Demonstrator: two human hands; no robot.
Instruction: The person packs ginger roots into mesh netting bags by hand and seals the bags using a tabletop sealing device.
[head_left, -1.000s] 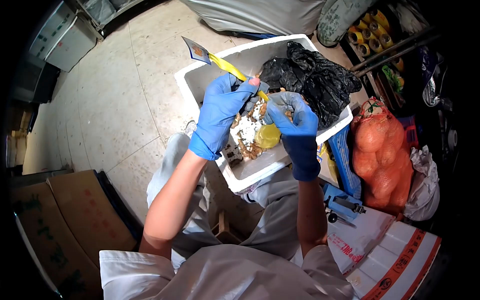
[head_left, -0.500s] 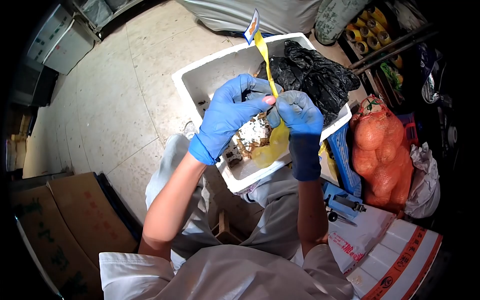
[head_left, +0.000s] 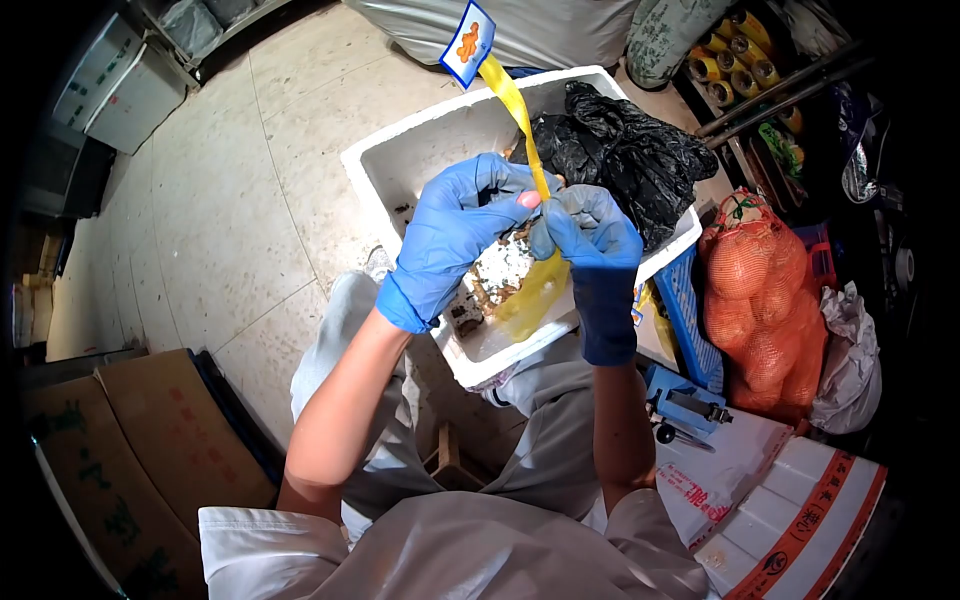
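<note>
Both of my hands wear blue gloves and meet over a white foam box [head_left: 425, 140]. My left hand [head_left: 455, 225] pinches the narrow neck of a yellow net bag [head_left: 530, 305]; a pink thumb tip pokes through its glove. On the other side of the neck, my right hand [head_left: 592, 235] has its fingers closed on the same bag. Above them, the bag's flat yellow strip rises and ends in a blue-bordered white tag [head_left: 468, 45] with an orange picture. Below hangs the see-through bag body. Small brown pieces [head_left: 468, 315] that I cannot identify lie in the box.
A crumpled black plastic bag [head_left: 620, 150] fills the box's far right part. Right of the box are a blue basket [head_left: 692, 315], an orange net sack [head_left: 755, 300] and a blue device [head_left: 685, 405] on white cartons [head_left: 790, 500]. A brown carton [head_left: 150, 470] stands at left.
The tag and strip have swung left and up, and the tag now faces me more fully. The bag body has shifted slightly left. Both hands keep their hold, almost in place.
</note>
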